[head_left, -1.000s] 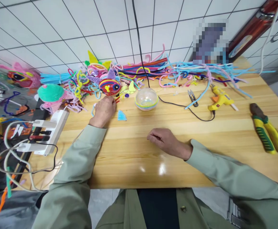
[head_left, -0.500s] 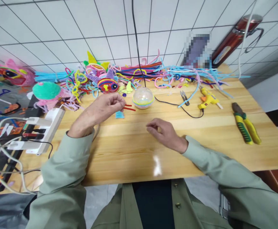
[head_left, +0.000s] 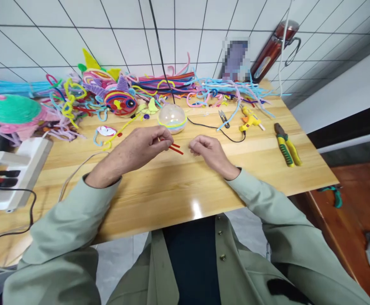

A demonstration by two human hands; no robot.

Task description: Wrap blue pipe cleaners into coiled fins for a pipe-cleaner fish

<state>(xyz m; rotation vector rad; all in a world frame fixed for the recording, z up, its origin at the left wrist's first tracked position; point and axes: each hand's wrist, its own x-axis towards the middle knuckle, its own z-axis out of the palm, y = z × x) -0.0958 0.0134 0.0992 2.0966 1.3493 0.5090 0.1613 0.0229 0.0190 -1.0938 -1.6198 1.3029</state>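
Observation:
My left hand (head_left: pixel 143 148) is closed in a pinch on red pipe cleaner pieces (head_left: pixel 176 149), whose two ends stick out to the right of the fingertips. Just right of those ends, my right hand (head_left: pixel 210 153) is held with its fingers curled together; what they hold, if anything, is too small to tell. Behind both hands sits a clear ball (head_left: pixel 172 116) with yellow and blue bands around it. A small white and pink piece (head_left: pixel 106 131) lies on the table, left of my left hand.
Pipe cleaners (head_left: pixel 175 84) line the wall, with a striped fish figure (head_left: pixel 120 103) among them. Rightward are snips (head_left: pixel 223 119), a yellow glue gun (head_left: pixel 250 119) with its cord, and pliers (head_left: pixel 287 145). A power strip (head_left: pixel 22 178) with cables is at left.
The view has swung to the right. My hands have come closer together, and the red ends now point toward my right hand. The blue piece near my left hand no longer shows.

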